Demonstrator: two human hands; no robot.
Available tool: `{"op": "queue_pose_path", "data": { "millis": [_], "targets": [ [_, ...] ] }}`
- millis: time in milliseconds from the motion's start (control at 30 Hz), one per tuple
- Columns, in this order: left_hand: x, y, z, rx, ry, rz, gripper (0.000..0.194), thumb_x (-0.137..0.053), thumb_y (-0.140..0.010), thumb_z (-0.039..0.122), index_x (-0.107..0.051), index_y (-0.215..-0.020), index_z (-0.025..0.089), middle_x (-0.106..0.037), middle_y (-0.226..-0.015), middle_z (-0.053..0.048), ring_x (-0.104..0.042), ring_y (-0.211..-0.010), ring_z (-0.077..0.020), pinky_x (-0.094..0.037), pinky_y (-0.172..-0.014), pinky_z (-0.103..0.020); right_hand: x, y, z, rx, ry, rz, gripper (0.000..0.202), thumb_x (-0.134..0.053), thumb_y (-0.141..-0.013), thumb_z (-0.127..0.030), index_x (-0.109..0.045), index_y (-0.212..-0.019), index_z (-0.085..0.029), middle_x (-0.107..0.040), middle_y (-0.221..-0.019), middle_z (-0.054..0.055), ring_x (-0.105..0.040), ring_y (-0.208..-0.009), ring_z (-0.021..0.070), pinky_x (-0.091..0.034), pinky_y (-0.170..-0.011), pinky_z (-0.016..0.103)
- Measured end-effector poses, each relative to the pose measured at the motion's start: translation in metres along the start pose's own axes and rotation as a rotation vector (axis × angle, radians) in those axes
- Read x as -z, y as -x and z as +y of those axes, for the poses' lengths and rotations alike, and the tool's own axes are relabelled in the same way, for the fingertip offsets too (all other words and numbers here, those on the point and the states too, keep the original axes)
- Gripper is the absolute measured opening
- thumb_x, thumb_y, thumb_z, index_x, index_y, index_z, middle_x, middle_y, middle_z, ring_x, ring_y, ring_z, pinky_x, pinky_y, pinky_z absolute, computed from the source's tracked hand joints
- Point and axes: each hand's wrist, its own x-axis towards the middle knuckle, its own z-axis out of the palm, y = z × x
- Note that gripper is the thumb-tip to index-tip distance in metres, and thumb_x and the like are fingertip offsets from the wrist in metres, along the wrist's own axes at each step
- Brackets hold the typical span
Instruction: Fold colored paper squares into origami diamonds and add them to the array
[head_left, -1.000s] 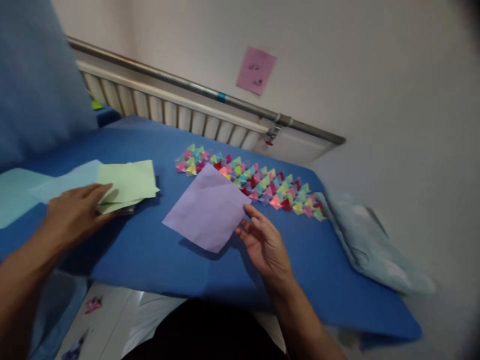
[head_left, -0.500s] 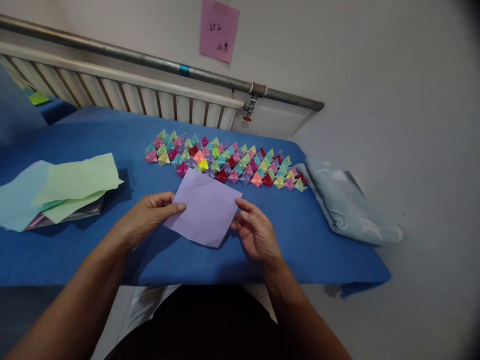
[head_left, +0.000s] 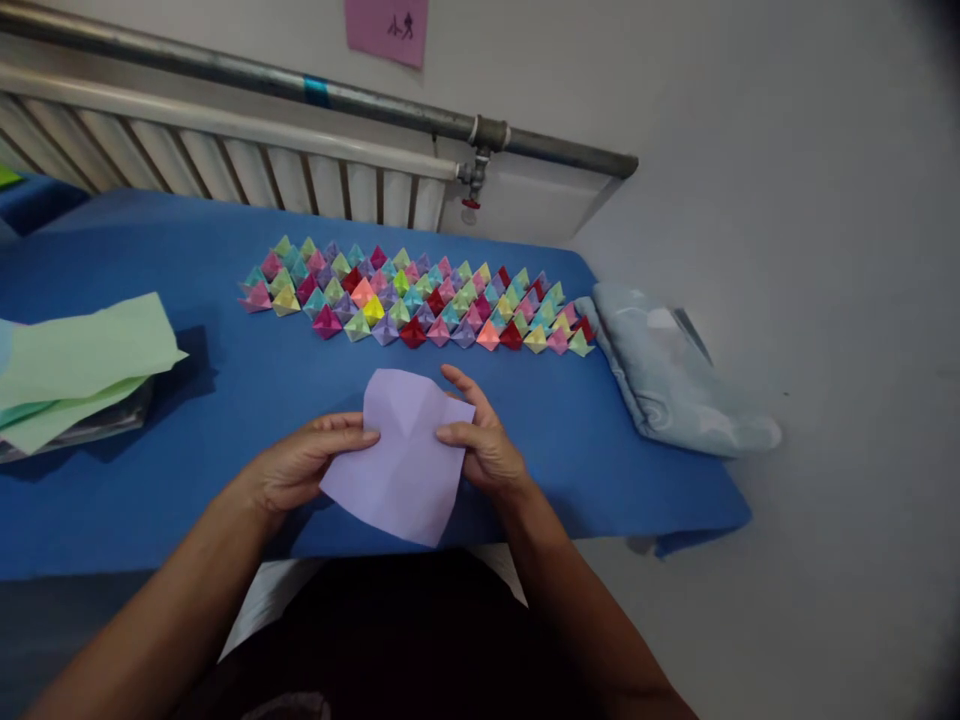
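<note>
A square sheet of lilac paper [head_left: 405, 470] is held up in front of me, bowed and lightly creased. On its left edge my left hand [head_left: 307, 458] grips it, thumb on the front and fingers behind. My right hand [head_left: 487, 440] pinches the right side, its thumb on the front; the index finger sticks up past the top edge, and the other fingers are partly hidden behind the sheet. Beyond the sheet, several rows of small folded paper pieces [head_left: 437, 303] in many colours lie on the table.
A pile of loose green paper sheets [head_left: 90, 345] lies on the blue-covered table [head_left: 225, 400] at left. To the right rests a folded pale blue cloth [head_left: 667, 370]. Behind the table run a radiator [head_left: 247, 170] and a metal pipe [head_left: 405, 112], with a pink note [head_left: 386, 28] on the wall.
My right thumb has come onto the front of the lilac paper, which now bends between my hands. The sheet is nearer to me, and the camera view has shifted right and down.
</note>
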Motion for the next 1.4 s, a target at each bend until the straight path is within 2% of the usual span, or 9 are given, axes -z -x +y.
{"op": "queue_pose_path", "data": {
  "millis": [367,467,600,700,800,1033,1133,1267,1400],
  "targets": [
    [-0.004,-0.008,0.017,0.076,-0.226,-0.030,0.042,-0.090,-0.054,0.026,-0.080,-0.094,0.021,-0.078,-0.079,-0.009,-0.071,-0.063,-0.0221,-0.057,-0.058,-0.030,0.042,0.006,-0.028,-0.086,0.227,-0.351,0.045,-0.079,-0.066,-0.023,-0.071,-0.111,-0.028,-0.073,-0.083,-0.003,-0.063,-0.069,0.0121,-0.049,-0.062,0.023],
    [-0.011,-0.012,0.024,0.016,-0.267,0.032,0.048,-0.091,-0.056,0.031,-0.079,-0.102,0.021,-0.078,-0.085,-0.009,-0.072,-0.067,-0.0219,-0.057,-0.059,-0.029,0.040,0.006,-0.024,0.000,0.335,-0.273,0.030,-0.078,-0.067,-0.021,-0.075,-0.096,-0.027,-0.071,-0.082,-0.004,-0.060,-0.070,0.0109,-0.048,-0.065,0.023],
    [-0.017,-0.011,0.016,-0.230,-0.217,0.244,0.074,-0.087,-0.064,0.042,-0.065,-0.133,0.028,-0.077,-0.093,-0.006,-0.071,-0.076,-0.0211,-0.056,-0.062,-0.027,0.039,0.009,-0.020,0.239,0.375,0.012,0.018,-0.076,-0.070,-0.024,-0.076,-0.088,-0.027,-0.070,-0.086,-0.003,-0.059,-0.076,0.0134,-0.048,-0.072,0.026],
    [-0.021,-0.007,0.003,-0.328,-0.220,0.243,0.100,-0.090,-0.061,0.038,-0.045,-0.150,0.037,-0.075,-0.084,0.000,-0.070,-0.075,-0.0188,-0.056,-0.067,-0.026,0.043,0.010,-0.017,0.305,0.388,0.162,0.017,-0.074,-0.071,-0.026,-0.075,-0.088,-0.027,-0.068,-0.085,-0.002,-0.058,-0.077,0.0145,-0.047,-0.074,0.028],
    [-0.028,-0.007,-0.006,-0.422,-0.211,0.279,0.109,-0.093,-0.058,0.036,-0.039,-0.152,0.040,-0.077,-0.091,0.000,-0.071,-0.081,-0.0195,-0.057,-0.073,-0.028,0.044,0.010,-0.013,0.290,0.397,0.185,0.018,-0.074,-0.071,-0.029,-0.075,-0.089,-0.026,-0.068,-0.083,-0.002,-0.056,-0.074,0.0141,-0.045,-0.070,0.027],
    [-0.031,-0.015,-0.012,-0.659,-0.333,0.334,0.087,-0.085,-0.070,0.033,-0.047,-0.148,0.035,-0.065,-0.074,0.006,-0.059,-0.066,-0.0095,-0.049,-0.062,-0.019,0.046,0.016,-0.011,0.226,0.575,0.182,0.025,-0.071,-0.074,-0.029,-0.075,-0.098,-0.025,-0.063,-0.076,-0.002,-0.048,-0.063,0.0126,-0.039,-0.060,0.027],
    [-0.024,-0.015,-0.013,-0.712,-0.493,0.350,0.069,-0.082,-0.073,0.035,-0.059,-0.139,0.034,-0.065,-0.077,0.005,-0.056,-0.066,-0.0094,-0.048,-0.060,-0.019,0.048,0.018,-0.010,0.224,0.672,0.147,0.030,-0.071,-0.072,-0.025,-0.075,-0.102,-0.026,-0.067,-0.085,-0.001,-0.055,-0.073,0.0153,-0.044,-0.067,0.028],
    [-0.017,-0.009,-0.011,-0.758,-0.800,0.359,0.035,-0.078,-0.077,0.043,-0.077,-0.109,0.028,-0.072,-0.093,-0.001,-0.062,-0.079,-0.0142,-0.054,-0.072,-0.026,0.047,0.019,-0.009,0.303,0.733,0.107,0.032,-0.067,-0.074,-0.021,-0.074,-0.104,-0.026,-0.069,-0.101,0.001,-0.061,-0.090,0.0181,-0.048,-0.079,0.031],
    [-0.012,-0.003,-0.007,-0.829,-0.982,0.377,0.033,-0.071,-0.084,0.048,-0.076,-0.110,0.028,-0.073,-0.096,-0.001,-0.067,-0.085,-0.0169,-0.056,-0.079,-0.029,0.043,0.021,-0.011,0.395,0.833,0.121,0.029,-0.066,-0.077,-0.020,-0.076,-0.104,-0.025,-0.068,-0.093,0.001,-0.059,-0.079,0.0151,-0.049,-0.073,0.029]
  ]
}}
